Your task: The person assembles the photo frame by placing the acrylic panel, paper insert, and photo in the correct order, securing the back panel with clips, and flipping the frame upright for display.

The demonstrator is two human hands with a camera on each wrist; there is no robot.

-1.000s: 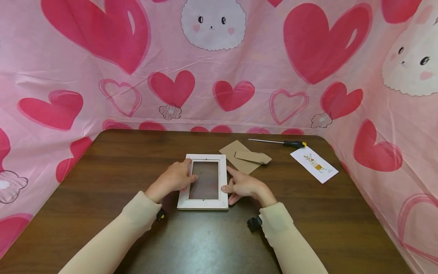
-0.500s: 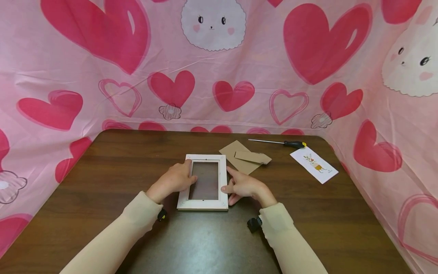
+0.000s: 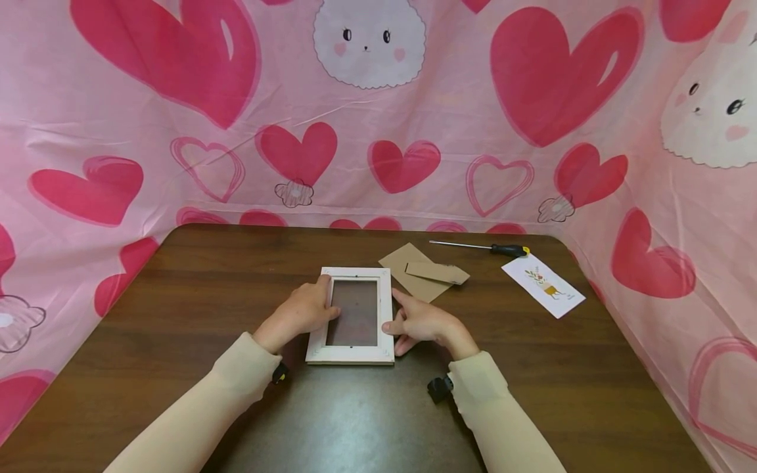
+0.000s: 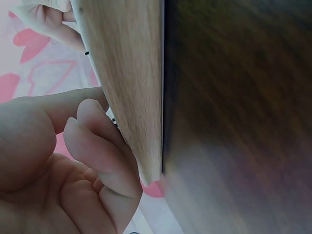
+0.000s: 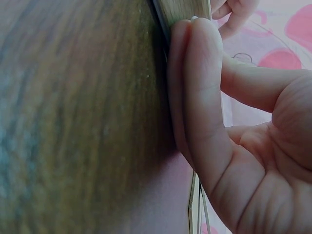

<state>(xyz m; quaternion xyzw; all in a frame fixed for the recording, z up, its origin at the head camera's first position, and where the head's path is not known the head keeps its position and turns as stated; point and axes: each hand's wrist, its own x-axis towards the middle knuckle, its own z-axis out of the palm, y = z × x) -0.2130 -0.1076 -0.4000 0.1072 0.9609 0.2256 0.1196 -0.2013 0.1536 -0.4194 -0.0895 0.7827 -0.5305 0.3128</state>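
Note:
A white picture frame [image 3: 350,355] lies flat on the brown table, with a dark see-through opening in its middle. My left hand [image 3: 298,310] grips its left side, the thumb reaching over the inner edge. Along the right side, my right hand [image 3: 427,321] holds the frame with the thumb on the white border. In the left wrist view, curled fingers [image 4: 105,151] meet the frame's bare wooden side [image 4: 129,83]. The right wrist view has fingers [image 5: 204,92] pressed against the opposite side, partly hiding it.
Right of the frame lies a brown backing board [image 3: 395,260] with a cardboard stand strip [image 3: 434,270] on it. Behind and right are a screwdriver [image 3: 507,249] with a black and yellow handle and a white printed card [image 3: 562,303]. Pink heart-patterned cloth [image 3: 414,98] encloses the table [image 3: 225,276].

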